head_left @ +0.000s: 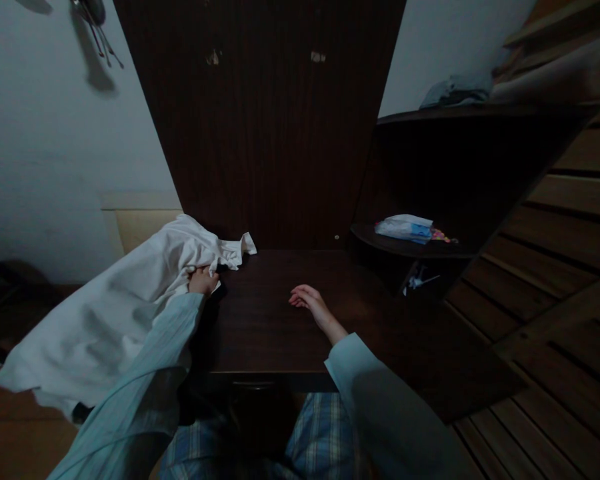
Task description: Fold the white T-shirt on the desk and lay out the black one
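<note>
At the left end of the dark wooden desk (265,333), my left hand (203,281) is closed at the edge of a large white cloth (115,307), its fingers bent into the folds. The cloth is bunched there and drapes down towards the lower left. A small pale edge with a dark side shows just beside this hand; I cannot tell what it belongs to. Over the middle of the desk, my right hand (311,301) holds nothing. Its fingers are loosely bent and slightly apart, away from the cloth.
A corner shelf (460,252) at the right carries a plastic-wrapped packet (405,228). Folded fabric (457,90) lies on the upper shelf. A dark panel (275,133) rises behind the desk. Wooden slats (555,313) stand along the right side. A drawer handle (254,385) shows under the front edge.
</note>
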A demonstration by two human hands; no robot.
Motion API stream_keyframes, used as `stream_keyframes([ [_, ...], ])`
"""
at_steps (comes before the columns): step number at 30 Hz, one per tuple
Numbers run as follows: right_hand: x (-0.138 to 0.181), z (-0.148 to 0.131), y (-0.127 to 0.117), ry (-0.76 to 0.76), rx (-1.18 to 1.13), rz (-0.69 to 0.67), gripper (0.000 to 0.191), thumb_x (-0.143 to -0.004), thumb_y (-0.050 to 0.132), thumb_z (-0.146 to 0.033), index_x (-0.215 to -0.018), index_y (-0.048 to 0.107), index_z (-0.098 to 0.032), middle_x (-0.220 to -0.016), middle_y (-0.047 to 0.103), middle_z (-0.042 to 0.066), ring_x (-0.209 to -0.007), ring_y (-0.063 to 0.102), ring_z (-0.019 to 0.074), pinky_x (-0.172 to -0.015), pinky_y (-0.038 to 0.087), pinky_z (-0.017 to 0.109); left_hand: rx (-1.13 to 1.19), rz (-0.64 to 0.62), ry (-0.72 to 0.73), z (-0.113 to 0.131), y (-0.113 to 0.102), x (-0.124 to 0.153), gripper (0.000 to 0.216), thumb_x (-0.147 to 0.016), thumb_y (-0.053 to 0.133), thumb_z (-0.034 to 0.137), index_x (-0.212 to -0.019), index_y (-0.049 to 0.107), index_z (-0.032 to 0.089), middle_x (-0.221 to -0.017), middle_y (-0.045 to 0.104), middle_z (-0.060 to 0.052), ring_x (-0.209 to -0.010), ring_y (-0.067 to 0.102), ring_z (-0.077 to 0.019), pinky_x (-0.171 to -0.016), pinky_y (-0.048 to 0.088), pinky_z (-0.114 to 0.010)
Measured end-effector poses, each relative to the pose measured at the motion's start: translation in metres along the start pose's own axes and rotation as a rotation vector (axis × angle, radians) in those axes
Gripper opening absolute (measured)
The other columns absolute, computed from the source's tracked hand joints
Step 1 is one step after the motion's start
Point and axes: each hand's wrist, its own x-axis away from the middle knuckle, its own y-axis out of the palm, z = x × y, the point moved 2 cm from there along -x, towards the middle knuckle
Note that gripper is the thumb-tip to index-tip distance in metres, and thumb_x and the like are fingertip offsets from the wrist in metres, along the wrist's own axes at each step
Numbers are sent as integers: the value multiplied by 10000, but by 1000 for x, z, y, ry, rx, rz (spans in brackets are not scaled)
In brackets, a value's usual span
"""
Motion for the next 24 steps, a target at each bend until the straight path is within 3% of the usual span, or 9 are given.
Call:
stream_keyframes([
  [3, -3, 2, 2, -15, 27, -10, 213, -612, 588, -373, -687, 557, -176, -579, 605, -14, -535, 535, 85, -519, 357, 198, -39, -9, 34, 17, -1, 12, 469, -823, 331, 287, -1214, 443, 54, -1212, 475, -227, -1113, 464, -336, -900, 367, -460],
  [5, -4, 4, 2, -31, 42, -13, 208, -615, 585, -372, -679, 554, -177, -571, 599, -15, -530, 531, 87, -514, 355, 201, -53, -22, 112, 33, 0, 20, 488, -818, 368, 307, -1247, 410, 79, -1264, 442, -199, -1161, 425, -306, -935, 348, -429],
  [8, -7, 9, 2, -53, 60, -4, 214, -618, 580, -385, -667, 550, -178, -558, 589, -11, -528, 525, 94, -504, 351, 206, -46, -76, 327, 62, 0, 28, 556, -803, 432, 324, -1324, 310, 172, -1383, 333, -110, -1257, 316, -227, -999, 297, -354],
  [12, -8, 12, 1, -47, 71, 15, 249, -614, 579, -419, -665, 547, -177, -550, 579, -6, -523, 517, 99, -495, 342, 210, -44, -152, 587, 96, 1, 25, 498, -839, 372, 269, -1328, 303, 209, -1442, 218, -81, -1317, 179, -244, -1032, 213, -465],
  [17, -3, 12, 6, -71, 128, -4, 279, -628, 578, -452, -659, 551, -177, -557, 577, -2, -520, 512, 101, -503, 348, 217, 2, -133, 481, 96, 9, 2, 431, -859, 359, 295, -1281, 381, 207, -1406, 306, -87, -1310, 201, -235, -1035, 169, -502],
  [24, 2, 15, 16, -52, 180, -23, 348, -628, 591, -524, -624, 545, -179, -546, 567, 3, -517, 506, 113, -513, 360, 234, 87, -56, 325, 83, 26, -22, 383, -883, 308, 291, -1239, 438, 235, -1348, 406, -62, -1274, 279, -230, -998, 258, -482],
])
